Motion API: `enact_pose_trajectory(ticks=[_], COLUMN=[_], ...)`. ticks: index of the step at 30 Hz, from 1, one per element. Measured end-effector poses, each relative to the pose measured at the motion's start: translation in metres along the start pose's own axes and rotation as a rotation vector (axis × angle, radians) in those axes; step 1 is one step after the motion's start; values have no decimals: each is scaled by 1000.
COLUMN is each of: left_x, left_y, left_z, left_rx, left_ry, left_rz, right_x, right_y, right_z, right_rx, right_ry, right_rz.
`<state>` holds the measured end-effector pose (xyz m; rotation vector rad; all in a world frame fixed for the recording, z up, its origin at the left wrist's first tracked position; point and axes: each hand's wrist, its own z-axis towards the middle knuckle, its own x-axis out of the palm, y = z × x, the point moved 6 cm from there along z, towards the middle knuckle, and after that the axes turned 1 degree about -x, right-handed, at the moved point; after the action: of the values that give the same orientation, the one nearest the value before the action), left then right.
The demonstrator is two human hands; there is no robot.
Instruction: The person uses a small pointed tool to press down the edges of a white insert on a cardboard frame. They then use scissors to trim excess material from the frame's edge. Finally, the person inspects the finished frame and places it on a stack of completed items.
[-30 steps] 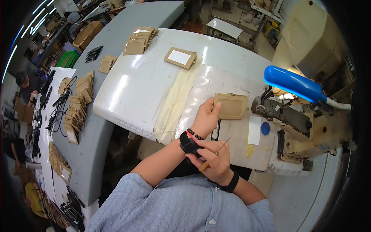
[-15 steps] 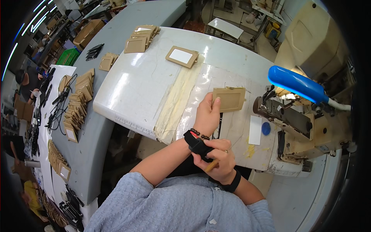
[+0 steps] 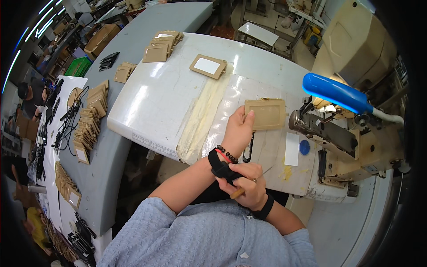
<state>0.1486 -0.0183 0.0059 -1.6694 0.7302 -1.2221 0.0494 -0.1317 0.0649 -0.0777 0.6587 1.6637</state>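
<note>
My left hand grips a tan card holder by its left edge, thumb on top, over the machine bed. The holder has a framed rectangular window and a small metal clasp at its top edge. Round my left wrist sit a beaded bracelet, a red band and a black strap. My right hand is closed around an awl, its wooden handle at the palm and its thin metal point sticking out to the right. The fingers of that hand touch the black strap.
A sewing machine with a blue lamp stands at right. Beside it lie a white card and a blue disc. Another card holder rests farther back. Stacks of tan holders line the grey table at left.
My right hand has shifted slightly left along the strap, and the awl's point now shows. The card holder in my left hand has turned a little, facing up more squarely.
</note>
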Motion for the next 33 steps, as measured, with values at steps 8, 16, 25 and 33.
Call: enact_pose_trajectory(ticks=[8, 16, 25, 33], left_x=[2, -12, -1, 4], left_y=[-16, -35, -63, -74], left_z=[-3, 4, -18, -25], left_rx=[347, 336, 549, 673], left_ry=[-131, -156, -259, -315], left_rz=[267, 50, 445, 571], right_x=[-1, -16, 13, 10], right_y=[-1, -22, -44, -41], right_z=[5, -1, -24, -27], right_rx=[33, 379, 807, 714], right_ry=[-29, 1, 71, 18], right_rz=[-25, 109, 520, 506])
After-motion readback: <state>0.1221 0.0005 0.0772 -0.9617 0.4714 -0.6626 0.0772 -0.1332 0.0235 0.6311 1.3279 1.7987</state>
